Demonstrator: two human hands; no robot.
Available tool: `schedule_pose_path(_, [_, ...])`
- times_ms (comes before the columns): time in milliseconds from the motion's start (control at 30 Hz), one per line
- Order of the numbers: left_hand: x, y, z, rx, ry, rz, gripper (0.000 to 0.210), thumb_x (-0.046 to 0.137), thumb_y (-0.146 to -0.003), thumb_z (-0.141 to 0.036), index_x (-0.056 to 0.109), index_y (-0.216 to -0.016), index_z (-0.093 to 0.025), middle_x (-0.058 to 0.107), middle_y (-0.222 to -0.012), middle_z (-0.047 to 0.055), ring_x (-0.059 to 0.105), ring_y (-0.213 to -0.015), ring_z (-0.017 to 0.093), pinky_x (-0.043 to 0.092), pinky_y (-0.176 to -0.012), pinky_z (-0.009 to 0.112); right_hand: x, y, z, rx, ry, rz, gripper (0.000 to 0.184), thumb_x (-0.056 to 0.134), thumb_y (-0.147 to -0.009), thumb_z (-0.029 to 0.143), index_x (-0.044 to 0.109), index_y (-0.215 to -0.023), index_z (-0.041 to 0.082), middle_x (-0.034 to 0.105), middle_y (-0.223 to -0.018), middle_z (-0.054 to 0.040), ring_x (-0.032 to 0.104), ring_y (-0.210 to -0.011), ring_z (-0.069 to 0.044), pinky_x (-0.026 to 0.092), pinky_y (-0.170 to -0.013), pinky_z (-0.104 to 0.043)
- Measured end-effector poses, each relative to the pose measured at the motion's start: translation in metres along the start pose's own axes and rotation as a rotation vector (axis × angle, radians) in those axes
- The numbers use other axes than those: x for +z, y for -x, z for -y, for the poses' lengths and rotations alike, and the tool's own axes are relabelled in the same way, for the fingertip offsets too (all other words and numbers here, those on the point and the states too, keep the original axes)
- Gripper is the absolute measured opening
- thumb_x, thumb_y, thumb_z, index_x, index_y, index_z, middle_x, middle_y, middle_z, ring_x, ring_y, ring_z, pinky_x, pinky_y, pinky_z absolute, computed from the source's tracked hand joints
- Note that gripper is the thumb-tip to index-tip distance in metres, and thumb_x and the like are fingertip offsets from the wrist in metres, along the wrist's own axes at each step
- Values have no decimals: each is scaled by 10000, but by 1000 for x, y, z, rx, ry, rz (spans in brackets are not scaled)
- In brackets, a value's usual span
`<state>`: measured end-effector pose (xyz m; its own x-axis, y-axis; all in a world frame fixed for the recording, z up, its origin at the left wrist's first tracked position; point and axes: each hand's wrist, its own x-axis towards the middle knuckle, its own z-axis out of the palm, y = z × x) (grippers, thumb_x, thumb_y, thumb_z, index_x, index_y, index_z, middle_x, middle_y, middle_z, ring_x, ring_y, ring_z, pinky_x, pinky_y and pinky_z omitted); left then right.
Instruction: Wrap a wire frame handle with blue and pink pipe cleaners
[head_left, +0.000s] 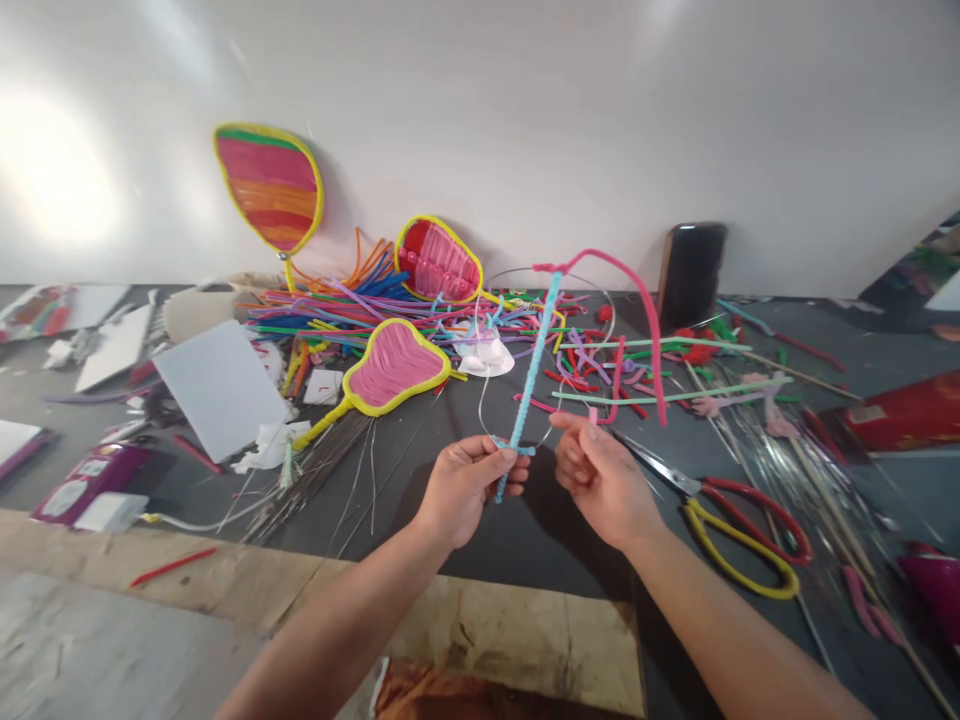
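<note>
- Your left hand [472,487] pinches the light-blue stick [534,370] near its lower end, holding it tilted above the dark table [525,552].
- Your right hand [606,478] hangs just beside it, fingers partly curled; whether they grip anything cannot be told.
- A pink pipe cleaner [648,298] arches from the stick's top.
- Scissors [684,484] lie near your right forearm.
</note>
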<state>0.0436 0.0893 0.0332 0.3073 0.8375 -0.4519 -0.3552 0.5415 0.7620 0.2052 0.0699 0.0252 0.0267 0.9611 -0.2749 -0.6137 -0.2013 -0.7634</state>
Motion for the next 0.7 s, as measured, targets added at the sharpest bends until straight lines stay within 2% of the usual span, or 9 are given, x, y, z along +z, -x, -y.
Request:
schedule_pose_path(167, [-3,-3,-6,3,43,-26,229,780,-633,-275,611,-643,-122,700,-714,60,628,-590,118,505,-529,214,-3,-2,-1,-17,19,-21,230,692,-748,360,667,-902,191,333,-563,71,248,-477,-54,210,-428,-192])
schedule_pose_path(433, [3,-1,0,-63,15,-26,253,798,-601,-283,607,-660,-128,690,-672,46,619,-569,115,505,-512,208,0,-1,-10,24,101,8,302,697,-736,410,646,-948,202,289,-536,88,218,-457,-56,153,-427,-208])
schedule_pose_path(700, [1,-3,-1,-14,28,-43,250,791,-613,-289,616,-679,-123,683,-689,38,601,-566,97,506,-504,198,-4,-4,-9,-78,200,-12,305,577,-826,472,575,-1029,244,364,-619,68,261,-483,-58,183,-429,-205])
